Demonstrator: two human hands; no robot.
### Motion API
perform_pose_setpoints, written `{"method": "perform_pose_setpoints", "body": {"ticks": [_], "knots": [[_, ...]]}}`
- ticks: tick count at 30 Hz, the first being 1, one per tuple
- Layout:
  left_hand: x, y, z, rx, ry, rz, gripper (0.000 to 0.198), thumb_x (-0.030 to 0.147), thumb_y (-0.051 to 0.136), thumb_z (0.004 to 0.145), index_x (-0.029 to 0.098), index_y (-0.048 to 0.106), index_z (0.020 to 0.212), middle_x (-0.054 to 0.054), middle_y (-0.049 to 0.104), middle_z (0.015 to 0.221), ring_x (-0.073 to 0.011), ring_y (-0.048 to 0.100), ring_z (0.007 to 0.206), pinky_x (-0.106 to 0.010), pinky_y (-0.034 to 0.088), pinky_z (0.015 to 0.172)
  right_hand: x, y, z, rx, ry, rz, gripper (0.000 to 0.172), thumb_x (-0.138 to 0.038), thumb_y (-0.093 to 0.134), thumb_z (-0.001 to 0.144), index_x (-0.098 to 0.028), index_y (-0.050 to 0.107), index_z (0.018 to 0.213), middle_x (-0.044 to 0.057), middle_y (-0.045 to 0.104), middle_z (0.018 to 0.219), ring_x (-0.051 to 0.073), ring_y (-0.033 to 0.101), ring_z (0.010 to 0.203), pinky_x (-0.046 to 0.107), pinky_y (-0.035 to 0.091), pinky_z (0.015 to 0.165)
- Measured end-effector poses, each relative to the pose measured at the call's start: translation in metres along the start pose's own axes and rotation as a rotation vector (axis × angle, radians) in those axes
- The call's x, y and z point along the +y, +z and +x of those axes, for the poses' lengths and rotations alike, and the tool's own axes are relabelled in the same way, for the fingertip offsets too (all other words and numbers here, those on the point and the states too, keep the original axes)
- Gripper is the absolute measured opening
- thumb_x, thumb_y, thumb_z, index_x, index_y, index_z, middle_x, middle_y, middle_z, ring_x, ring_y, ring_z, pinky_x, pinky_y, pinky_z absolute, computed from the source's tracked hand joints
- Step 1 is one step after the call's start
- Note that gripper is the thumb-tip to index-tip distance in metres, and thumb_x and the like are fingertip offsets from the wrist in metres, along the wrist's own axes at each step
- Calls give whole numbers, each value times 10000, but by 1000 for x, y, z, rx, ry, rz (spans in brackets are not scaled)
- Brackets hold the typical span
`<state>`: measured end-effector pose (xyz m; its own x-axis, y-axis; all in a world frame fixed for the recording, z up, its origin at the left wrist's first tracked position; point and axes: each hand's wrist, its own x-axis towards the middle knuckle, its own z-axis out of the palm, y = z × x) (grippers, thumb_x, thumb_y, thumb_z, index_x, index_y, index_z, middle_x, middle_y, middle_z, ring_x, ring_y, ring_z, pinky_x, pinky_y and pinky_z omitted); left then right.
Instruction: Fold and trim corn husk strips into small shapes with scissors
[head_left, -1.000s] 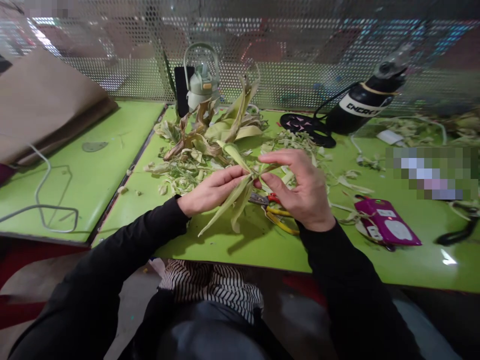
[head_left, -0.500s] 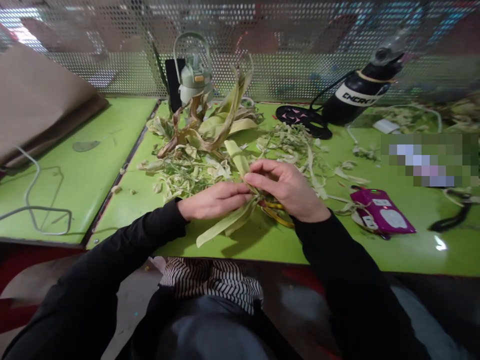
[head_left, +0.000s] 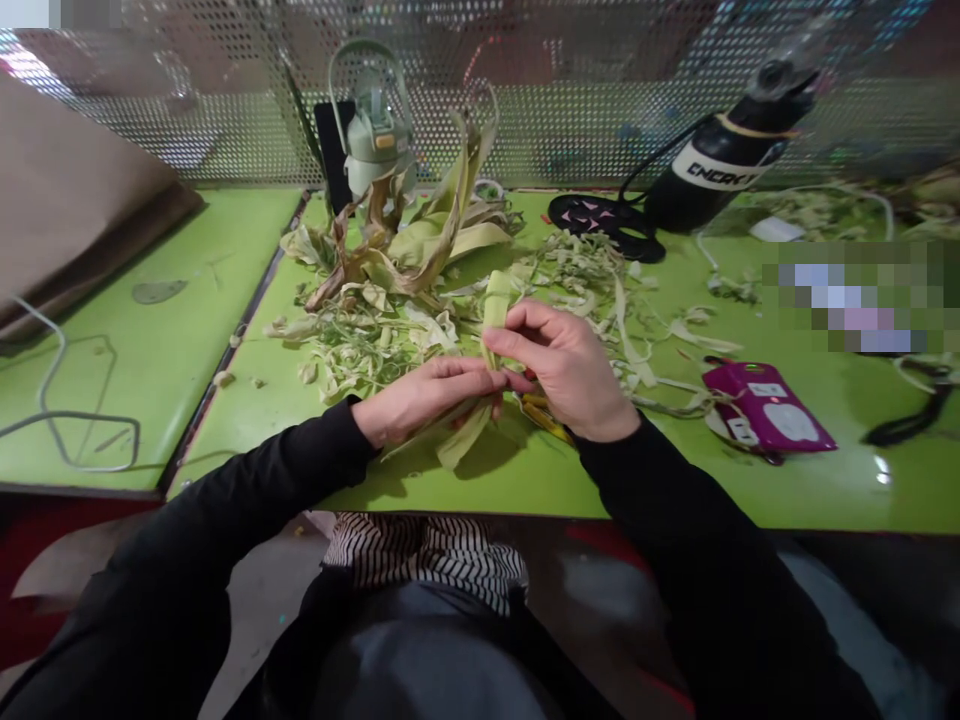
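Both hands meet low over the green counter, closed on one pale husk strip. The left hand grips its lower part with its fingers curled over it; the right hand pinches it just above between thumb and fingertips. A yellow-handled tool lies under the right hand

Leaf strip between the fingers of left hand and right hand; leaf pile behind them, hand tool beneath, phone to their right, bottle behind-right, all on the table.
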<state>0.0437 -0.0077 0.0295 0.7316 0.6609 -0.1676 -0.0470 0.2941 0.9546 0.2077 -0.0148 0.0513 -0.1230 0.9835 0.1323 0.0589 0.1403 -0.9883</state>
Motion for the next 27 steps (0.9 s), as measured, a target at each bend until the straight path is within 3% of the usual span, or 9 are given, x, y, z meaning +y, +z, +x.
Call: {"method": "perform_pose_setpoints", "body": {"ticks": [6,14,17,21,23,27], "knots": [[-3,0,-1,-46,-63,-16,375,477,635,879,117,684,785,-7,570,661,-62,436,528,-212,345,495,-1,2,-3,-23,46,-4,309,-366,762,794,-209,544,640,-70,417,559,46,358,366,245,230,337],[-9,4,-2,-66,-101,-29,382,477,624,895,119,699,786,-3,570,622,-56,425,495,-204,329,458,4,4,-2,-64,69,-10,303,-402,774,769,-208,575,648,-53,483,644,29,356,339,233,239,281],[-10,4,4,-31,-68,-141,341,438,634,898,115,699,808,-28,633,716,-61,507,553,-192,407,517,8,0,4,-66,112,-25,294,-453,771,767,-223,603,697,-73,459,545,55,351,338,233,313,300],[-10,-1,11,-25,-25,-349,297,376,572,926,125,699,1023,-69,709,892,-93,616,674,-236,522,684,4,-10,9,39,-49,-126,356,-557,676,836,-210,682,756,-3,624,704,108,555,581,254,491,524],[-9,-2,12,-12,-17,-373,306,355,534,936,113,693,1037,-84,719,897,-102,626,681,-249,531,694,-1,-13,9,-43,-41,-154,411,-581,638,857,-200,669,708,9,625,710,116,574,625,253,490,549],[-7,-1,9,14,14,-321,250,335,599,904,107,695,942,-75,714,880,-102,620,668,-245,523,660,-6,-11,4,-203,96,-81,383,-520,721,812,-194,614,640,-66,419,509,71,422,441,228,423,428]]}}
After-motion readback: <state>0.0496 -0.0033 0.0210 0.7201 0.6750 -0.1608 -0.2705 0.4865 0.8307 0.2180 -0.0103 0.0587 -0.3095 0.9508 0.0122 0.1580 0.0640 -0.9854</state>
